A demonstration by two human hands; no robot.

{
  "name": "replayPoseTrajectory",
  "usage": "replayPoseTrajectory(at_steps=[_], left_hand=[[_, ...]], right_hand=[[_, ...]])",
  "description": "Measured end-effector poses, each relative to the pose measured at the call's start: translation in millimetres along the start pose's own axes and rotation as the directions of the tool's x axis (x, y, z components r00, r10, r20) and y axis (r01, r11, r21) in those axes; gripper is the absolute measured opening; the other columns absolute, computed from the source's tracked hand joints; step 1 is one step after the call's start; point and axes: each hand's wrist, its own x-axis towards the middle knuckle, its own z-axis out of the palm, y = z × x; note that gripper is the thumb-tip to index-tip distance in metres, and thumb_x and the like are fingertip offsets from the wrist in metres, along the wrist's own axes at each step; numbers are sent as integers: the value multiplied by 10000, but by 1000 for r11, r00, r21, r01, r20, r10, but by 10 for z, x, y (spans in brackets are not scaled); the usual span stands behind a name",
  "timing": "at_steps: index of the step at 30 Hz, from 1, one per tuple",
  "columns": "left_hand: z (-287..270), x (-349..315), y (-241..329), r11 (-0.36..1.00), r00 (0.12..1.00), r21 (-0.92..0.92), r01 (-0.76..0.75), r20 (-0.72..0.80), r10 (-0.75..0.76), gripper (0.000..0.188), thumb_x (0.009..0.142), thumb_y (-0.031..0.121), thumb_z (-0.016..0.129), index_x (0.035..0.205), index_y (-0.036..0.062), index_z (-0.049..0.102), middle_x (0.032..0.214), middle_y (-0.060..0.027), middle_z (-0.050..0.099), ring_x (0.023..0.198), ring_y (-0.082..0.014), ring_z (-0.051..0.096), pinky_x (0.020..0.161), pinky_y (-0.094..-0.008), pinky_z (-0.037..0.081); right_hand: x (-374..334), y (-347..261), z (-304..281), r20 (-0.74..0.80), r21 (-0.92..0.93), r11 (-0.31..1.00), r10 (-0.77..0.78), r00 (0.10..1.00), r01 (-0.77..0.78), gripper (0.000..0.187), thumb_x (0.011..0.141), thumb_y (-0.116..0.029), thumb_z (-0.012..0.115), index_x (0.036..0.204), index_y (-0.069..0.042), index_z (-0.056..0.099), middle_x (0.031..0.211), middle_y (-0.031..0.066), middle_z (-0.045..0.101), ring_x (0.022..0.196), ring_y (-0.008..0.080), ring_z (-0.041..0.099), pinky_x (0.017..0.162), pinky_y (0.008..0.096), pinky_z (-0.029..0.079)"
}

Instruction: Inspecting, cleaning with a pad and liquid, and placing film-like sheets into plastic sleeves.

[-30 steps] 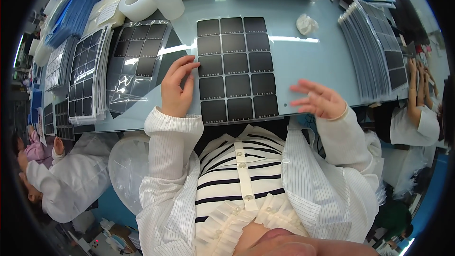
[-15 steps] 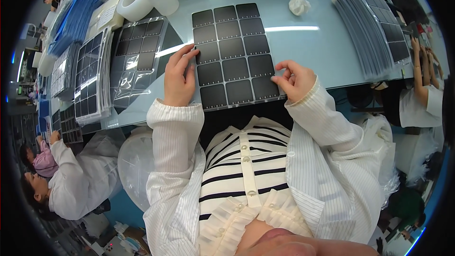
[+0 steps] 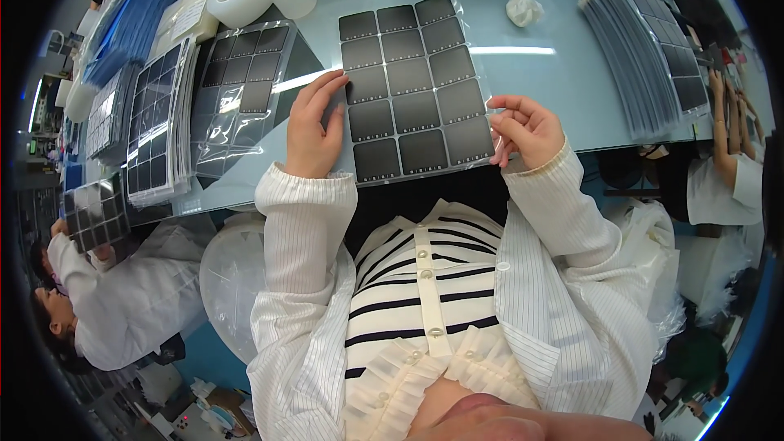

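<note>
A glossy, pale blue table (image 3: 572,110) spreads in front of me. To my right on it, a thick stack (image 3: 633,57) of plastic sheets stands with its layers fanned; to my left is a slimmer stack (image 3: 155,126) of dark-panelled sheets.

Between my 2 hands, at the table's near edge, is a clear plastic sheet (image 3: 408,76) carrying 15 dark panels, in 5 rows of 3. It sits slightly askew; I cannot tell whether it lies fully flat. Beyond it, up and to the left, is a white roll (image 3: 233,2).

My right hand (image 3: 529,132) grasps the sheet's clear right margin, thumb and fingers pinching. My left hand (image 3: 317,126) has its fingertips at the left edge; I cannot tell whether they pinch or only rest there. As I judge it, a hard pull from 1 side could crease the thin film, and a slack pinch on that slick margin could let the sheet slide off towards my lap.

A crumpled white ball (image 3: 523,10) lies beyond the sheet, to the right and apart from it. A pale label (image 3: 194,11) at upper left seems to bear writing, too small to read. Smallest are the pale marks along the panels' lower edges, also illegible. I can make out no brand.
</note>
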Motion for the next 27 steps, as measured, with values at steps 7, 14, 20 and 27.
replayPoseTrajectory(at_steps=[7,14,20,27], left_hand=[[-3,16,-15,997,998,40,-59,-32,60,387,730,-35,563,1107,51,572,1157,-76,568,1064,-261,524,896,-331,410],[-15,25,30,998,997,13,-67,-47,68,406,712,-43,570,1109,39,571,1154,-97,564,1069,-267,521,904,-333,409],[-65,-13,-2,992,993,-123,3,-117,-17,377,716,-50,559,1087,13,585,1132,-137,568,1022,-264,552,873,-327,436],[-57,7,38,994,995,-113,-4,-100,-7,337,736,-36,559,1069,7,591,1111,-148,574,1019,-284,556,871,-335,433]], right_hand=[[-7,144,-33,-1,118,992,48,999,-47,294,861,-82,551,1124,43,509,713,59,566,532,128,580,474,207,459],[-160,163,218,235,-374,901,-136,962,219,570,750,42,651,1257,43,391,1055,98,567,885,113,575,654,238,507],[-194,171,210,131,-326,861,-368,921,391,468,795,57,559,1238,74,409,945,109,598,747,145,622,618,248,538],[-302,-262,-761,-356,-499,690,-715,601,525,391,833,39,564,1215,23,480,784,-18,517,635,37,464,570,159,379]])
